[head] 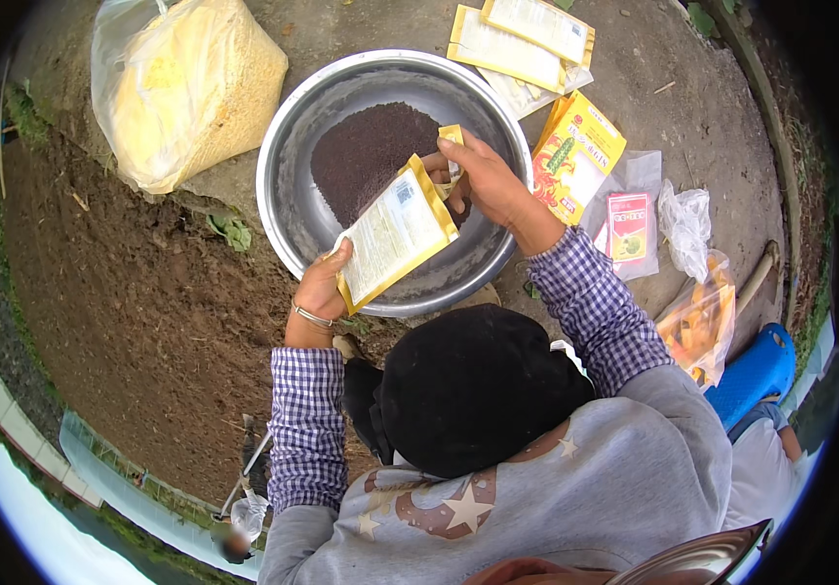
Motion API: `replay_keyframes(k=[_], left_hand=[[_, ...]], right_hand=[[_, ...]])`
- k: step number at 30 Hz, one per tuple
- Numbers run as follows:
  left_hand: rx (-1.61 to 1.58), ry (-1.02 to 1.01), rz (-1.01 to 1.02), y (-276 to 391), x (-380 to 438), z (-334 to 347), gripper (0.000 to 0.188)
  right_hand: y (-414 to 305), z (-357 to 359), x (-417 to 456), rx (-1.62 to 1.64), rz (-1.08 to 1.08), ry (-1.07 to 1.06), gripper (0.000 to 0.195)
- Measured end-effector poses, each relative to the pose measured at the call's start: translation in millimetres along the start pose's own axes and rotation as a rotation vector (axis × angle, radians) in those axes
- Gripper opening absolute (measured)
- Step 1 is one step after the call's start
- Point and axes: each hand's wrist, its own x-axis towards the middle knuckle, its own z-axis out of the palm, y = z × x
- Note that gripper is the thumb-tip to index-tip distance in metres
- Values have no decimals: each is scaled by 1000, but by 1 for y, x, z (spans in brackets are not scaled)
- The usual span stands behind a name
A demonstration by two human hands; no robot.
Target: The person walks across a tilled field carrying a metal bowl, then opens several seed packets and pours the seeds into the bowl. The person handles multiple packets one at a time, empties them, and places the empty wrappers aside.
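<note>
My left hand grips the lower end of a yellow-edged foil packet, its printed white side facing up. Pinched in my right hand is a narrow yellow strip at the packet's upper end. Whether the strip is still joined to the packet, I cannot tell. Both hands are over a wide metal basin on the ground. Inside the basin lies a heap of dark reddish-brown grains, partly hidden by the packet and my right hand. A metal bangle circles my left wrist.
A clear bag of yellow meal stands left of the basin. To its right lie white-faced packets, yellow cucumber-pictured packets, a red packet, crumpled plastic, an orange-filled bag and a blue plastic seat. Other people are nearby.
</note>
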Motion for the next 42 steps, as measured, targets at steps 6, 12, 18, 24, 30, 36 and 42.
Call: replay_keyframes(k=[6, 12, 18, 24, 30, 36, 42], left_hand=[[17, 61, -67, -2, 9, 5, 39], [36, 47, -92, -10, 16, 7, 42], [25, -34, -106, -12, 12, 23, 44], [-347, -251, -136, -24, 15, 8, 48], [-412, -251, -105, -26, 23, 2, 51], [-376, 10, -50, -19, 18, 27, 38], [-711, -269, -164, -27, 30, -6, 37]], right_hand=[[-1, 5, -2, -51, -33, 33, 44], [1, 2, 0, 4, 9, 31, 44], [4, 5, 0, -2, -12, 58, 35], [14, -2, 3, -606, -451, 438, 17], [11, 0, 0, -165, -321, 61, 15], [-8, 5, 0, -60, -130, 163, 37], [-6, -10, 3, -349, -332, -67, 43]])
